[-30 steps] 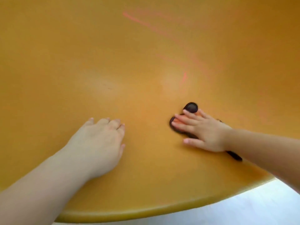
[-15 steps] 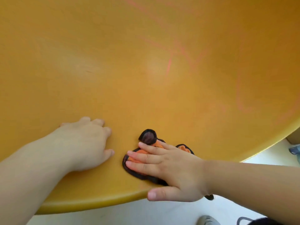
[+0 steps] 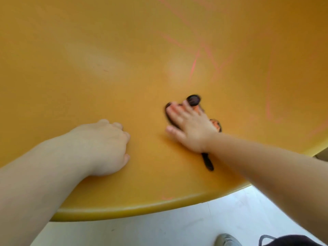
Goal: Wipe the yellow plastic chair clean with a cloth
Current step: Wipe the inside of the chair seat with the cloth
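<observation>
The yellow plastic chair seat (image 3: 124,59) fills most of the head view, with faint pink streaks across its upper right. My right hand (image 3: 190,125) lies flat on an orange cloth with dark brown edging (image 3: 193,100), pressing it onto the seat right of centre. Most of the cloth is hidden under the palm; a dark strip of it sticks out below the wrist. My left hand (image 3: 104,144) rests on the bare seat to the left of the cloth, fingers curled under, holding nothing.
The seat's rounded front edge (image 3: 142,208) runs across the lower part of the view. Below it is pale floor (image 3: 159,231). A grey shoe tip (image 3: 227,240) and a dark piece of fabric (image 3: 292,241) show at the bottom right.
My right hand has slid the cloth away from the front edge, up and to the right across the seat. The left hand has stayed planted on the seat.
</observation>
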`<action>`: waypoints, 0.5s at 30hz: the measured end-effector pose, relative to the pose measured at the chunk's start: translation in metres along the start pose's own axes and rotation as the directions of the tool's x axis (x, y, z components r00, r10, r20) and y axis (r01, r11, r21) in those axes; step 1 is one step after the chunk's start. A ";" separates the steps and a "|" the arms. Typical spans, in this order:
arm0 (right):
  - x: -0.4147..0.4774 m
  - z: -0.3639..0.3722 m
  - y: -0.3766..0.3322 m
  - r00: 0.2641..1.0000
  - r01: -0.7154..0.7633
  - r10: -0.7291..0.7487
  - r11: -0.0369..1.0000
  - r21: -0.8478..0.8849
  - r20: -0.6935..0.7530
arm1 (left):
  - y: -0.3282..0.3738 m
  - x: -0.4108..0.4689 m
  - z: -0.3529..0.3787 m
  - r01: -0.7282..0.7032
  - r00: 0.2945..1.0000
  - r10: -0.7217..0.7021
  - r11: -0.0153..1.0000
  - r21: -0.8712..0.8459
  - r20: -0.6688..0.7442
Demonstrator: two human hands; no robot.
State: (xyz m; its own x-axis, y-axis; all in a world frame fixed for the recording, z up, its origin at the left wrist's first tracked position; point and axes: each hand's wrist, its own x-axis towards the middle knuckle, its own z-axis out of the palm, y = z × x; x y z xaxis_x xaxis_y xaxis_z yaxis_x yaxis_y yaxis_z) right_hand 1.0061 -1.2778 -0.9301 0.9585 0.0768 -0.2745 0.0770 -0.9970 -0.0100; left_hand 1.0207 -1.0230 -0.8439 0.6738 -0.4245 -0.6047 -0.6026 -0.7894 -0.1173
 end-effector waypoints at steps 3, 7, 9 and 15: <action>-0.051 -0.001 -0.049 0.926 0.366 -0.372 0.926 0.092 0.062 | 0.000 0.001 -0.001 -0.010 1.000 0.010 1.000 -0.001 0.003; -0.083 -0.005 -0.015 0.829 0.528 -0.543 0.839 0.135 0.133 | -0.001 0.000 0.000 -0.009 1.000 0.009 1.000 0.001 -0.007; -0.058 -0.006 0.034 0.901 0.421 -0.423 0.906 0.037 0.096 | -0.001 0.001 0.002 -0.006 1.000 0.006 1.000 0.005 0.008; 0.050 -0.022 0.117 0.921 -0.369 0.352 0.926 -0.085 -0.166 | 0.002 0.004 0.003 0.005 0.999 -0.006 0.999 0.031 0.032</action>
State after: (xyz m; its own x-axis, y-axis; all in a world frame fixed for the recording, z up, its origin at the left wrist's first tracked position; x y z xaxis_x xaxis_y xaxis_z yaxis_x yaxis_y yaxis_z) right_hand 1.0691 -1.3907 -0.9235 0.9558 -0.2778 -0.0964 -0.2586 -0.9502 0.1741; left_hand 1.0208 -1.0252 -0.8487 0.6635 -0.4049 -0.6291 -0.6121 -0.7774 -0.1452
